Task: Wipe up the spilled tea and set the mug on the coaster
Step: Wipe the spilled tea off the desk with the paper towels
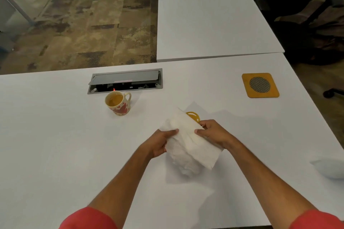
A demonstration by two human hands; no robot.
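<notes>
Two bare hands hold a white paper towel (188,141) above a white desk (55,145), just in front of a small puddle of spilled tea (193,116) that shows amber past the towel's far edge. The left hand (160,143) grips the towel's left side, thumb on top and fingers curled underneath; the right hand (214,134) pinches the right side, thumb pressed on the sheet and fingers wrapped behind it. The towel hangs bunched and folded between them, its lower end drooping toward the desk.

Left of the puddle and a little farther back stands the mug (118,103), cream with red hearts, upright, holding amber tea, its handle turned to the right. Just behind the mug, an open cable box (125,81) is set into the desk, its grey lid raised. Well to the right of the puddle, near the desk's far right corner, lies the coaster (260,85), a mustard-yellow square with a dark mesh disc at its centre, nothing on it. Red sleeves (87,218) cover both upper arms. A second white desk (204,20) adjoins at the back, with patterned brown carpet (83,28) beyond the cable box.
</notes>
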